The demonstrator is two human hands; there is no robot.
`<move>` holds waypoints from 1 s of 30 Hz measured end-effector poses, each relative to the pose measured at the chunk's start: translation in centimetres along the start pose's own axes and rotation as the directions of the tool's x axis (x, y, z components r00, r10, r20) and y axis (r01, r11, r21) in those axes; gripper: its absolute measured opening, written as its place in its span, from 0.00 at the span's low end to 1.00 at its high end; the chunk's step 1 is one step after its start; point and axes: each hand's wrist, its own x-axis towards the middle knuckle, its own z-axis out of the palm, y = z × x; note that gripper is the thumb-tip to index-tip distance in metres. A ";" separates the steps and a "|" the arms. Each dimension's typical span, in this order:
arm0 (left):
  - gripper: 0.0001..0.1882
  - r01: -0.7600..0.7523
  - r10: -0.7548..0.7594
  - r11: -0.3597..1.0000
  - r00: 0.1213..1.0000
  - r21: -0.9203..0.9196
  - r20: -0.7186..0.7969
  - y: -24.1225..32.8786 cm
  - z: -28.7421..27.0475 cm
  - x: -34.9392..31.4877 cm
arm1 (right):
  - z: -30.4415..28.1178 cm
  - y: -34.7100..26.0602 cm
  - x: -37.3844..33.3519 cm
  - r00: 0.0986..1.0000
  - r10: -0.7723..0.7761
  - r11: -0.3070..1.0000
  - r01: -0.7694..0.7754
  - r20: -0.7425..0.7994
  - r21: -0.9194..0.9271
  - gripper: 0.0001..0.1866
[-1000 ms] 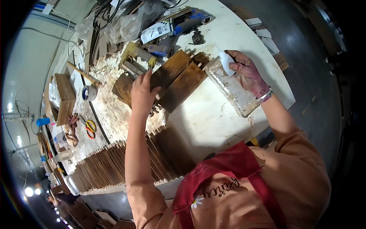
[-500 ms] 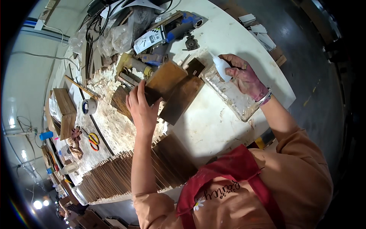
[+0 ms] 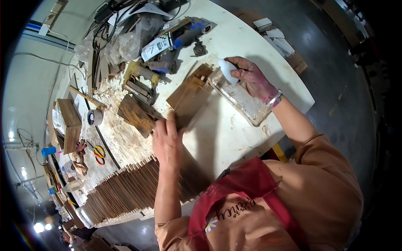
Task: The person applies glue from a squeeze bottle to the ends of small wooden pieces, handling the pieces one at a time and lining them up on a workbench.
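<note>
Head view: left hand [image 3: 167, 140] flat on stiff, light wood panel [image 3: 190, 100], right hand [image 3: 251, 79] clenching seemingly squeezable white bottle [image 3: 227, 70] mid-body.

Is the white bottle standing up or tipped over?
Tipped. The right hand holds the white plastic bottle slanted, its narrow end pointing down-left toward the flat clear tray.

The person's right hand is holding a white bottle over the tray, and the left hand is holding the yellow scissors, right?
Not quite. In the head view the left hand rests on a wooden board, not on the yellow scissors, which lie apart on the table. The right hand does hold the white bottle over the tray.
</note>
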 end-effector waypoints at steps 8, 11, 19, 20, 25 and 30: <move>0.19 0.163 -0.155 0.986 0.961 -0.017 0.230 5.5 0.4 -8.5 | -0.9 0.6 0.0 0.996 -0.049 0.998 0.053 0.073 -0.042 0.21; 0.18 0.161 -0.145 0.984 0.970 -0.073 0.194 5.7 1.2 -10.6 | -1.3 1.0 0.3 0.997 -0.053 0.990 0.061 0.061 -0.125 0.21; 0.21 0.205 -0.211 0.950 0.977 -0.235 0.000 6.3 2.8 -6.1 | -0.2 0.8 0.1 0.986 -0.087 0.968 0.117 0.141 -0.221 0.21; 0.22 0.202 -0.202 0.951 0.979 -0.236 0.023 6.3 3.0 -5.5 | 0.5 0.6 -0.2 0.991 -0.014 0.967 0.048 0.135 -0.249 0.21; 0.20 0.158 -0.164 0.946 0.986 -0.284 0.000 6.0 4.0 -4.8 | 1.9 -1.4 -1.0 0.938 0.255 0.931 -0.173 0.236 -0.320 0.21; 0.12 0.186 -0.218 0.937 0.973 -0.296 -0.079 5.9 4.8 -6.8 | 2.1 0.6 -1.0 0.857 0.306 0.925 -0.165 0.414 -0.342 0.19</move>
